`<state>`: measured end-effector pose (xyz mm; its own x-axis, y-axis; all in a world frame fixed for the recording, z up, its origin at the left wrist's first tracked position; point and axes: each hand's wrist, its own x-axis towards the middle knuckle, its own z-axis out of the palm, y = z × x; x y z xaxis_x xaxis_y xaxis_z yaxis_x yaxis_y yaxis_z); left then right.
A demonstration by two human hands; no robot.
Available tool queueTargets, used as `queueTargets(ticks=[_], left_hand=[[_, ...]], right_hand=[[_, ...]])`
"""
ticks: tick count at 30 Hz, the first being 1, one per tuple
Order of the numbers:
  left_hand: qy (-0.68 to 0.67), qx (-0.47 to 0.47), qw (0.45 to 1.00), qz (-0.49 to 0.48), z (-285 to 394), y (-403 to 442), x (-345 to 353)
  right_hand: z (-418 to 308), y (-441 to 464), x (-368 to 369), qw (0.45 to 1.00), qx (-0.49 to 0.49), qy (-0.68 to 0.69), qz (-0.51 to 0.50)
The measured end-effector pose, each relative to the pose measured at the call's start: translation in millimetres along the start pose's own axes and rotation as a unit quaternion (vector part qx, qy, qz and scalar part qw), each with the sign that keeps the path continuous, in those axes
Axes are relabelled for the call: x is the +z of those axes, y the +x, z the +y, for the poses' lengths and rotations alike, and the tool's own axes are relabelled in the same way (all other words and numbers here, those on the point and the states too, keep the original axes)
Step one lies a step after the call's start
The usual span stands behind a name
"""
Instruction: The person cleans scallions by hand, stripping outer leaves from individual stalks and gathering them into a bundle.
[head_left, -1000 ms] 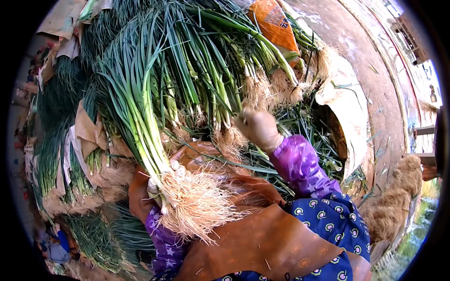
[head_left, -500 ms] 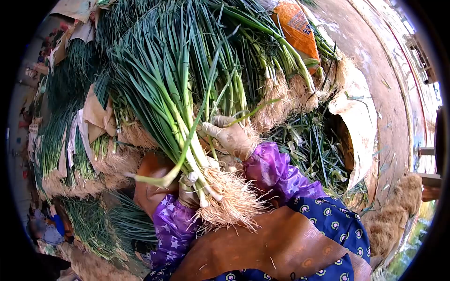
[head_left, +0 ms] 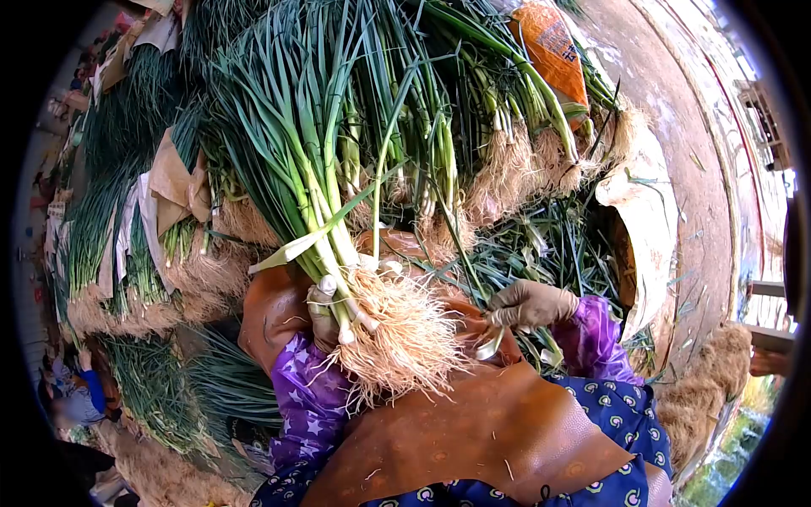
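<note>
My left hand (head_left: 323, 311), gloved, is closed around the lower stems of a bunch of green garlic (head_left: 317, 198). Its long leaves point away from me, and its pale roots (head_left: 405, 329) spread over my brown apron (head_left: 456, 431). A loose pale leaf (head_left: 312, 241) lies across the stems. To the right of the roots, my gloved right hand (head_left: 532, 304) pinches a thin stripped leaf (head_left: 463, 253), with a whitish piece just below the fingertips. The bunch partly hides the left fingers.
More green garlic (head_left: 431, 135) lies in rows ahead and to the left. Stripped leaves (head_left: 557, 245) heap up at right beside a pale sack (head_left: 646, 228). An orange bag (head_left: 549, 51) lies on the stalks. Another person (head_left: 80, 393) is at far left.
My right hand has moved from beside the stems down and right, drawing away a stripped leaf. My left hand keeps hold of the bunch, which has shifted slightly.
</note>
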<state>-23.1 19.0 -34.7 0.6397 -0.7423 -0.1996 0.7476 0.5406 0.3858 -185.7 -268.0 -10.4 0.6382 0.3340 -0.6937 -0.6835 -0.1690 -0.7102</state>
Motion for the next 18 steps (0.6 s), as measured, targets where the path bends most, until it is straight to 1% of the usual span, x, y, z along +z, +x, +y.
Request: queueTargets(ticks=[1,2,3,4,5,6,9,10,11,12,13,14,15,16,17,18], left_hand=[[-0.006,0.007,1.0,-0.012,1.1,0.5,2.0],[-0.011,0.011,1.0,-0.023,2.3,1.0,3.2],[-0.014,0.01,0.999,-0.036,2.5,2.3,4.8],[-0.016,0.004,0.999,-0.05,2.4,2.9,4.6],[-0.016,0.001,0.999,-0.049,-0.1,2.4,8.6],[-0.012,-0.008,0.999,-0.049,-3.0,4.2,13.2],[-0.011,-0.005,0.999,-0.051,-12.2,2.6,20.0],[-0.015,0.005,0.998,-0.055,-15.0,2.2,21.1],[-0.022,0.021,0.997,-0.065,-17.8,2.5,22.8],[-0.026,0.035,0.995,-0.084,-17.0,3.1,24.8],[-0.033,0.05,0.992,-0.111,-15.3,5.6,30.2],[-0.024,0.063,0.985,-0.16,-7.0,8.4,34.0],[-0.017,0.077,0.975,-0.206,1.5,10.6,36.6],[-0.058,0.012,0.965,-0.256,12.8,15.7,13.6],[-0.034,-0.005,0.965,-0.261,25.2,13.1,10.9],[-0.011,-0.021,0.964,-0.266,37.6,10.7,8.3]], right_hand=[[44.3,7.5,-8.5,0.916,0.013,-0.365,0.166],[43.8,7.3,-9.6,0.868,0.099,-0.431,0.226],[43.6,7.1,-10.6,0.806,0.184,-0.488,0.282],[39.0,14.1,-15.4,0.848,-0.016,-0.393,0.354],[17.8,25.5,-14.5,0.859,-0.132,-0.287,0.402],[-3.6,37.0,-13.9,0.849,-0.255,-0.19,0.423],[-94.9,86.9,-21.7,0.826,-0.248,-0.245,0.443],[-101.4,135.2,-30.3,0.79,-0.292,-0.273,0.464],[-109.0,167.9,-23.2,0.781,-0.291,-0.293,0.468],[-118.0,190.4,-20.2,0.869,-0.257,-0.255,0.336],[-103.2,217.1,-10.2,0.853,-0.318,-0.285,0.3],[-122.2,167.4,8.9,0.857,-0.283,-0.339,0.265],[-110.5,160.1,17.5,0.829,-0.322,-0.367,0.273],[-91.9,150.0,18.5,0.814,-0.3,-0.4,0.295],[-65.2,128.2,15.2,0.784,-0.377,-0.354,0.344],[-33.4,114.6,6.5,0.765,-0.353,-0.383,0.378]])
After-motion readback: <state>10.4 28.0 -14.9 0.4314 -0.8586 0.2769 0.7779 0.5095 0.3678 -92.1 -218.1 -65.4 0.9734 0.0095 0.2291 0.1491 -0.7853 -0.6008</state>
